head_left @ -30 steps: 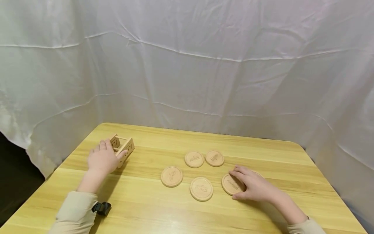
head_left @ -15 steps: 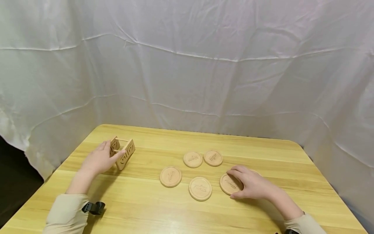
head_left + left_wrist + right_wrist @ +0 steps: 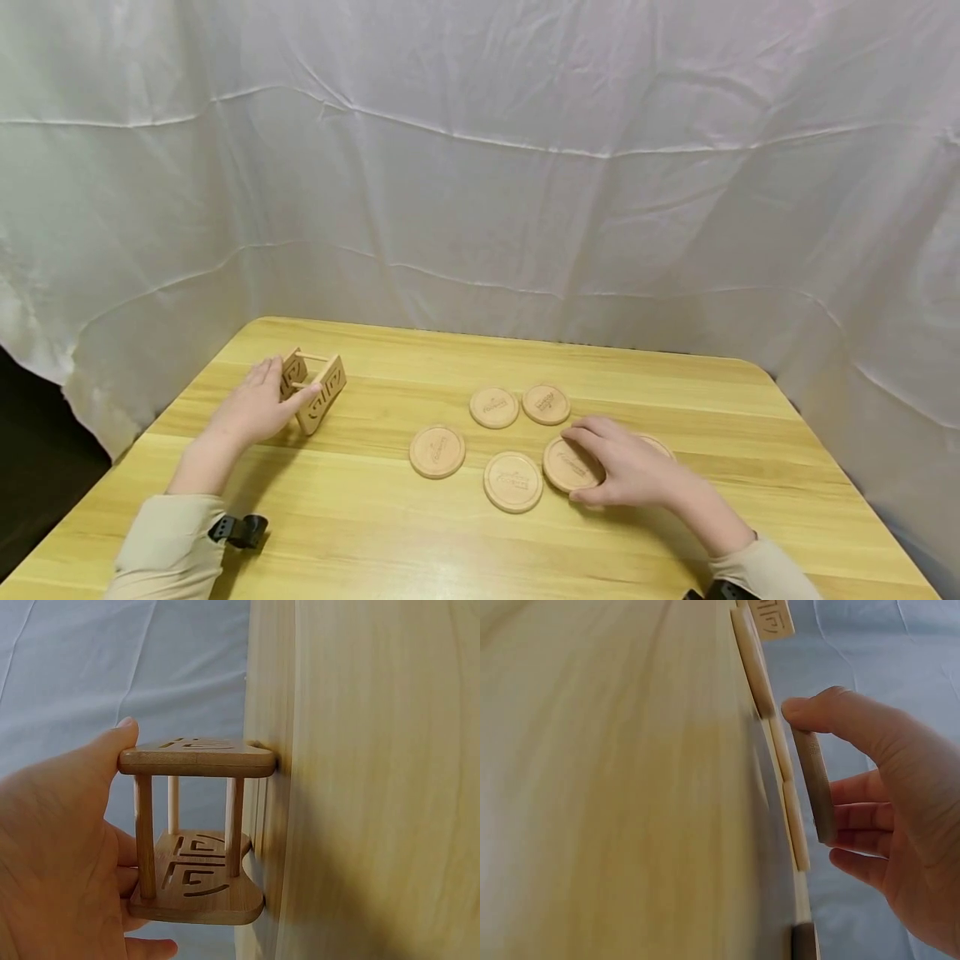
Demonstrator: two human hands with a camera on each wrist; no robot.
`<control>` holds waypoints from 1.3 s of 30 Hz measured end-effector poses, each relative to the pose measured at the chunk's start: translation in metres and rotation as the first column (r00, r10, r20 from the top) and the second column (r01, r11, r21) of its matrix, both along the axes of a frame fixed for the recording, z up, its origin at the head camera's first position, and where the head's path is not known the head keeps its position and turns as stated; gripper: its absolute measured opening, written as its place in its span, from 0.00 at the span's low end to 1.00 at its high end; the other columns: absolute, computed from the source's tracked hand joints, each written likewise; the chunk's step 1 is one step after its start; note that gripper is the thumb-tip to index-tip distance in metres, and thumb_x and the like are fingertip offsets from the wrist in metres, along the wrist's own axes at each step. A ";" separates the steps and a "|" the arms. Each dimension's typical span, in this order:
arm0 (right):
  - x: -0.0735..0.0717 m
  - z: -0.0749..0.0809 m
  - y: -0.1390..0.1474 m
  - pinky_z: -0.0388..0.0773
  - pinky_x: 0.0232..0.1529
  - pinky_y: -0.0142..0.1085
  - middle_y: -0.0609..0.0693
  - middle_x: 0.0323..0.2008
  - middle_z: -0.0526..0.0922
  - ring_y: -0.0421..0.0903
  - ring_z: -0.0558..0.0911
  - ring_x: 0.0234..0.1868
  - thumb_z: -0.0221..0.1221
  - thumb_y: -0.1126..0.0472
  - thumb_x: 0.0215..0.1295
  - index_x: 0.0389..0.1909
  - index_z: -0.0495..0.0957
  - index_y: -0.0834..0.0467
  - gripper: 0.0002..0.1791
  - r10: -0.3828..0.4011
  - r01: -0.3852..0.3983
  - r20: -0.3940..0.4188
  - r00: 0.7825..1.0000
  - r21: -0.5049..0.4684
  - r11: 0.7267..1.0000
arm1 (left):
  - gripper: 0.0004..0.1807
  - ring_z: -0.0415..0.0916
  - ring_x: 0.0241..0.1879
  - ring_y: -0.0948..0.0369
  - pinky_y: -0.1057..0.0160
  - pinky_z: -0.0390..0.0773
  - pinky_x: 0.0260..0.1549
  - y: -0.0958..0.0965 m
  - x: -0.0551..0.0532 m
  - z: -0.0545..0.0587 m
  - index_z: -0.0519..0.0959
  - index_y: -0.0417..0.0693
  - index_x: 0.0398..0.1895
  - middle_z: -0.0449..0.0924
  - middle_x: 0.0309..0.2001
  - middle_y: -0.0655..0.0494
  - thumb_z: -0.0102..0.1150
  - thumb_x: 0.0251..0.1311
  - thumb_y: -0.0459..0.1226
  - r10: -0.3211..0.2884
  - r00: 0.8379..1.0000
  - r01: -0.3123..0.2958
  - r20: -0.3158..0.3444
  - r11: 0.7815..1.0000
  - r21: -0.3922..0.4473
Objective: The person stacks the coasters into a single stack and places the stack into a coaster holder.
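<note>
At the table's left, my left hand point(image 3: 255, 406) grips a small wooden coaster holder point(image 3: 196, 759) between thumb and fingers. The holder has two plates with cut-out patterns joined by round rods, and it stands on the table. My right hand point(image 3: 628, 461) pinches a round wooden coaster point(image 3: 814, 786) by its edge, thumb on one side and fingers on the other. In the right wrist view this coaster is raised off the tabletop. In the head view it shows engraved lettering, and the hand covers its right part.
Other engraved coasters lie flat on the wooden table point(image 3: 360, 533): one at left point(image 3: 437, 452), one at front point(image 3: 513, 482), and two side by side at back, a left one point(image 3: 494, 407) and a right one point(image 3: 546, 404). Another coaster point(image 3: 657, 447) shows partly behind my right hand. A pale curtain point(image 3: 480, 208) hangs behind.
My right hand has lifted the coaster and shifted left with it, uncovering more of the coaster behind. My left forearm swung slightly left early on; that hand still holds the holder.
</note>
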State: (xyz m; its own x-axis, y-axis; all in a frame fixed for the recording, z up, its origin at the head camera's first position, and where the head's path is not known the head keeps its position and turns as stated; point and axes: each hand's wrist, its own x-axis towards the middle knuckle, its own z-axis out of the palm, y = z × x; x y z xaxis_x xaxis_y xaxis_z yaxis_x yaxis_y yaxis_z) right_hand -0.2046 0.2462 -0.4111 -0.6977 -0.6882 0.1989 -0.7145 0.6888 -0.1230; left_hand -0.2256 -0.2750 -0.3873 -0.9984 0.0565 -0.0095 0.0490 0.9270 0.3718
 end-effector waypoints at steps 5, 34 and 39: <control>-0.003 0.001 -0.013 0.78 0.58 0.46 0.50 0.55 0.76 0.46 0.77 0.56 0.68 0.35 0.48 0.60 0.73 0.61 0.44 0.067 -0.068 -0.023 0.997 -0.004 0.998 | 0.58 0.38 0.71 0.27 0.32 0.44 0.71 0.000 0.001 0.001 0.39 0.20 0.72 0.37 0.71 0.19 0.36 0.66 0.68 0.000 1.000 -0.001 -0.007 1.000 -0.008; 0.000 0.002 -0.067 0.77 0.60 0.38 0.47 0.58 0.73 0.40 0.74 0.56 0.67 0.37 0.48 0.64 0.71 0.57 0.44 0.174 -0.178 0.074 0.982 0.052 0.983 | 0.59 0.38 0.72 0.27 0.33 0.43 0.72 0.001 -0.001 -0.002 0.38 0.21 0.72 0.37 0.72 0.19 0.34 0.65 0.69 0.014 1.000 -0.014 -0.003 1.000 0.000; -0.001 0.001 -0.067 0.78 0.59 0.37 0.47 0.57 0.73 0.40 0.74 0.56 0.67 0.37 0.49 0.64 0.71 0.58 0.44 0.184 -0.188 0.069 0.980 0.047 0.981 | 0.59 0.39 0.71 0.27 0.32 0.45 0.71 0.000 -0.001 -0.002 0.39 0.20 0.72 0.38 0.71 0.19 0.35 0.66 0.68 0.013 1.000 -0.013 -0.008 1.000 -0.003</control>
